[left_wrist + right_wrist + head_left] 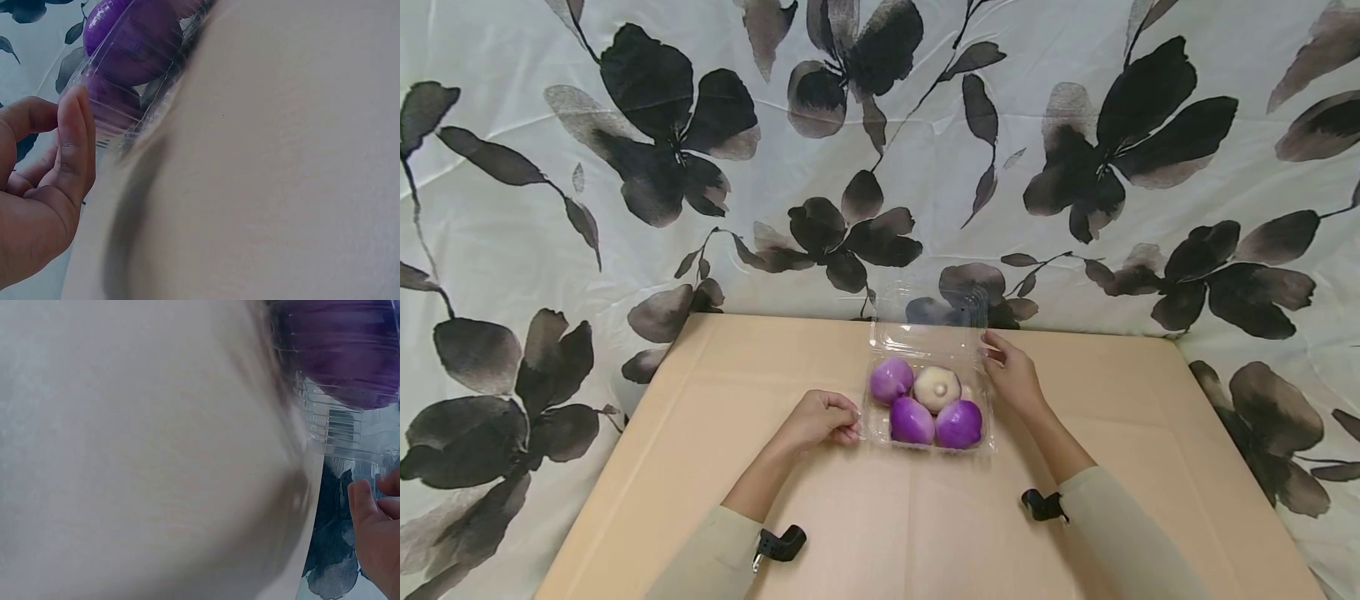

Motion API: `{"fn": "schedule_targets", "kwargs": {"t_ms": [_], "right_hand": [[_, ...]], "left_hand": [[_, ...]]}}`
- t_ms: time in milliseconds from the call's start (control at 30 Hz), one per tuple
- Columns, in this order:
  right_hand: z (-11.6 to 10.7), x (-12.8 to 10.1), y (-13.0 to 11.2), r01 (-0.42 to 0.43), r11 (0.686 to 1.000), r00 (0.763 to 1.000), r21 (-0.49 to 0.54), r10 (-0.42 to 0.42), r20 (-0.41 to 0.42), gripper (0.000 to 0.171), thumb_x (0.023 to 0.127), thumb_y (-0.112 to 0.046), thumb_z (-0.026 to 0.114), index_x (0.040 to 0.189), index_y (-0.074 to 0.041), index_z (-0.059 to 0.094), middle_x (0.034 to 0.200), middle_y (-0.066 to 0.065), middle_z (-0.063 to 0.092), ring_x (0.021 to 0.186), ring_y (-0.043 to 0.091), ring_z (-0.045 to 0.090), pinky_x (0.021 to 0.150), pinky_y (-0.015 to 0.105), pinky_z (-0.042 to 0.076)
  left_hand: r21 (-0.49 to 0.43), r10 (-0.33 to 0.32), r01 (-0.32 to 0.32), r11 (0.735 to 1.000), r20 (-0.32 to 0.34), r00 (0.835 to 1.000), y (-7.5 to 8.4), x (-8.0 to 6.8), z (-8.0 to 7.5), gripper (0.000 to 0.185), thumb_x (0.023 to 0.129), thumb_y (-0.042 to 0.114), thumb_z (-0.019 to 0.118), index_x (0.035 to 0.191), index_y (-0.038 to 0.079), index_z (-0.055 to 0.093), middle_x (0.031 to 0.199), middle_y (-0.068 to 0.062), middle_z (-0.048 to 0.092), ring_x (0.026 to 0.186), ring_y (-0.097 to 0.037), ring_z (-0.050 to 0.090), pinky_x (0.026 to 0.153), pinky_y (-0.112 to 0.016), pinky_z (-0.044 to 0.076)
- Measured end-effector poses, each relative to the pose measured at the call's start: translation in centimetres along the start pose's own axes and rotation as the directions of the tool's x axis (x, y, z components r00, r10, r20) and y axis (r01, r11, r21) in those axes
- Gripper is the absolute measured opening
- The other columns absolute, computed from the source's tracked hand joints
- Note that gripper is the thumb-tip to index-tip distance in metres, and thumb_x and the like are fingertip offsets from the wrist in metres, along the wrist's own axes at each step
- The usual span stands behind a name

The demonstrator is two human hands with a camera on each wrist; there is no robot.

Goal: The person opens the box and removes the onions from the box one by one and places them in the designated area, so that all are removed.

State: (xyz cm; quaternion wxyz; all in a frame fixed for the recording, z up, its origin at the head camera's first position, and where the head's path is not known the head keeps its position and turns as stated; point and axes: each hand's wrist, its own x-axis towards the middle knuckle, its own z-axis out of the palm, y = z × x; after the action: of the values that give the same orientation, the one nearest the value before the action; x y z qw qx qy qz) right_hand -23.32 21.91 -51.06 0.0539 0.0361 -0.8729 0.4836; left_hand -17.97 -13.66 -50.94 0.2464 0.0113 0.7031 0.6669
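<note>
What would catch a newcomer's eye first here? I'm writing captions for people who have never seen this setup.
First, the clear plastic clamshell box at the middle of the tan table, holding three purple onions and one pale one, its lid open at the back. Next, the two hands flanking it: the left hand at its left edge, the right hand at its right rim. Behind hangs a white cloth with dark flowers.

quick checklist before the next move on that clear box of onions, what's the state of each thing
1. Clear box flat on the table: ok.
2. Lid open, standing at the far side: ok.
3. Four onions all inside the box: ok.
4. Left hand at the box's left edge, fingers curled: ok; actual grip: cannot tell.
5. Right hand touching the right rim near the hinge: ok.
6. Onions firm or loose: cannot tell.
</note>
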Motion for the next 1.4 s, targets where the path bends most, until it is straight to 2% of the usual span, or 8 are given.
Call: {"fn": "schedule_targets", "kwargs": {"t_ms": [200, 433, 767, 967, 1167, 1400], "right_hand": [[0.0, -0.1, 0.2, -0.006, 0.999, 1.0, -0.033, 0.007, 0.027, 0.045, 0.102, 0.0, 0.058, 0.146, 0.01, 0.05, 0.143, 0.026, 0.059, 0.126, 0.043, 0.063, 0.104, 0.048, 0.056], [0.2, 0.1, 0.4, -0.036, 0.998, 0.998, -0.05, 0.038, 0.053, 0.044, 0.104, -0.009, 0.06, 0.144, 0.01, 0.052, 0.14, 0.026, 0.061, 0.126, 0.043, 0.063, 0.108, 0.053, 0.054], [-0.1, 0.1, 0.6, -0.071, 0.994, 0.99, -0.08, 0.08, 0.116, 0.044, 0.106, -0.011, 0.053, 0.146, 0.009, 0.05, 0.136, 0.026, 0.065, 0.128, 0.043, 0.061, 0.112, 0.055, 0.052], [-0.7, 0.3, 0.4, -0.054, 0.995, 0.987, -0.084, 0.066, 0.149, 0.048, 0.107, -0.015, 0.052, 0.15, 0.006, 0.046, 0.143, 0.027, 0.058, 0.13, 0.046, 0.059, 0.112, 0.056, 0.051], [-1.8, -0.2, -0.1, -0.008, 0.996, 0.991, -0.083, 0.019, 0.131, 0.05, 0.108, -0.021, 0.053, 0.152, 0.001, 0.043, 0.156, 0.025, 0.045, 0.138, 0.047, 0.051, 0.115, 0.058, 0.048], [-2.9, -1.0, -0.7, 0.124, 0.987, 0.987, -0.105, -0.113, 0.111, 0.049, 0.105, -0.021, 0.061, 0.148, -0.001, 0.049, 0.152, 0.024, 0.049, 0.14, 0.045, 0.048, 0.118, 0.059, 0.043]], "left_hand": [[0.032, 0.001, -0.003, 0.999, 0.059, 0.998, -0.2, 0.0, -0.3, 0.021, 0.094, -0.005, 0.061, 0.105, -0.023, 0.062, 0.072, -0.006, 0.072, 0.062, -0.011, 0.07, 0.059, -0.021, 0.064], [0.003, -0.021, 0.02, 1.0, 0.11, 0.994, -0.5, 0.0, -0.4, 0.02, 0.095, -0.005, 0.059, 0.104, -0.023, 0.061, 0.072, -0.006, 0.072, 0.063, -0.011, 0.071, 0.059, -0.021, 0.064], [-0.009, -0.038, 0.039, 0.999, 0.109, 0.993, -0.3, 0.0, -0.4, 0.021, 0.096, -0.005, 0.059, 0.106, -0.024, 0.061, 0.072, -0.005, 0.072, 0.063, -0.01, 0.071, 0.058, -0.021, 0.064], [-0.011, -0.031, 0.032, 0.999, 0.126, 0.992, -0.2, 0.1, -0.5, 0.022, 0.095, -0.006, 0.059, 0.107, -0.024, 0.06, 0.073, -0.005, 0.072, 0.064, -0.011, 0.071, 0.059, -0.021, 0.064], [-0.019, -0.034, 0.037, 0.999, 0.126, 0.991, -0.1, 0.2, -0.4, 0.019, 0.096, -0.005, 0.058, 0.105, -0.021, 0.062, 0.074, -0.007, 0.072, 0.064, -0.012, 0.071, 0.059, -0.021, 0.064], [-0.046, -0.039, 0.046, 0.998, 0.145, 0.989, 0.0, 0.2, -0.3, 0.019, 0.098, -0.004, 0.056, 0.105, -0.021, 0.062, 0.074, -0.007, 0.072, 0.064, -0.013, 0.071, 0.059, -0.021, 0.064]]}}
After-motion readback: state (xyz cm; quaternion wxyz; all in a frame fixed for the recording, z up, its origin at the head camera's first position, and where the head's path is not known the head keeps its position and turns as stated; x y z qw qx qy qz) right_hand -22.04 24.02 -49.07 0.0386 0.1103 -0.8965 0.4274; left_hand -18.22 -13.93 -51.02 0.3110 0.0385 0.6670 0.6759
